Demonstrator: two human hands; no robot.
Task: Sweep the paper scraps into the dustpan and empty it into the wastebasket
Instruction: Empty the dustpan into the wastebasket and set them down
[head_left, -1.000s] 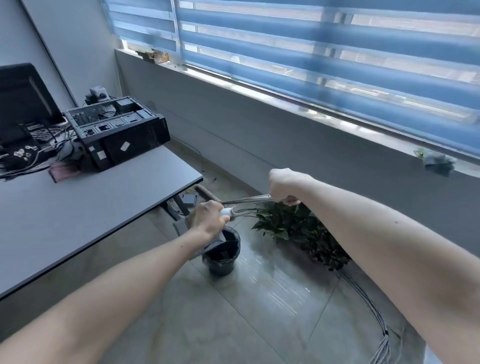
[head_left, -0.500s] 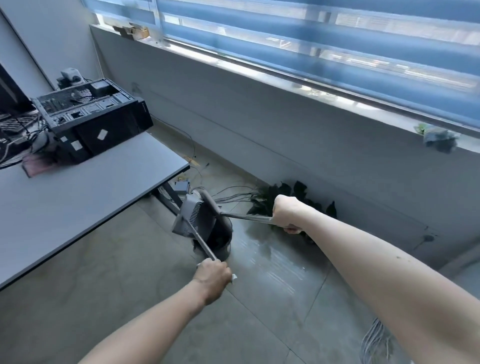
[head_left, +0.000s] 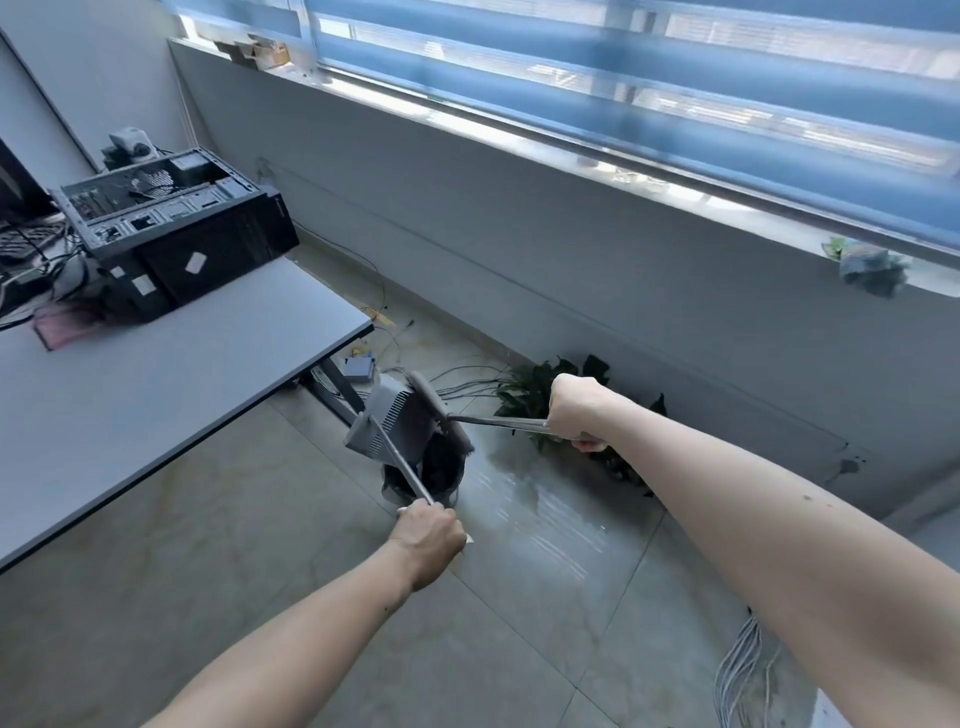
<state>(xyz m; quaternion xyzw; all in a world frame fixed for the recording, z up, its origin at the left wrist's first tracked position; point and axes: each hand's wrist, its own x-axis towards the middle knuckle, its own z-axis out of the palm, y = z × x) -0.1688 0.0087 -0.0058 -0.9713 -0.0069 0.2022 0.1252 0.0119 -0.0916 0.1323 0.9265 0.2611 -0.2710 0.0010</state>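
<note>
- The left hand (head_left: 428, 540) is closed around the end of a thin metal handle that runs up and away to the dustpan (head_left: 389, 423).
- The dustpan is grey, tipped up on edge, and held right above the bin (head_left: 423, 475).
- The right hand (head_left: 576, 413) is fisted around a second metal handle, which leads left to the broom (head_left: 441, 415).
- The broom head lies across the dustpan's upper edge, touching it, over the bin's mouth.
- The bin is dark and stands on the tiled floor (head_left: 519, 597), just beside the leg of the surface (head_left: 156, 384).
- Paper scraps cannot be made out in the dustpan or the bin.
- A small white bit shows at the left hand's far side; what it is cannot be told.
- An open computer case (head_left: 176, 228) sits at the back of the surface.
- A leafy plant (head_left: 540, 384) lies on the floor behind the right hand, below the window wall.
- Loose cables (head_left: 737, 670) trail on the floor near the right forearm.
</note>
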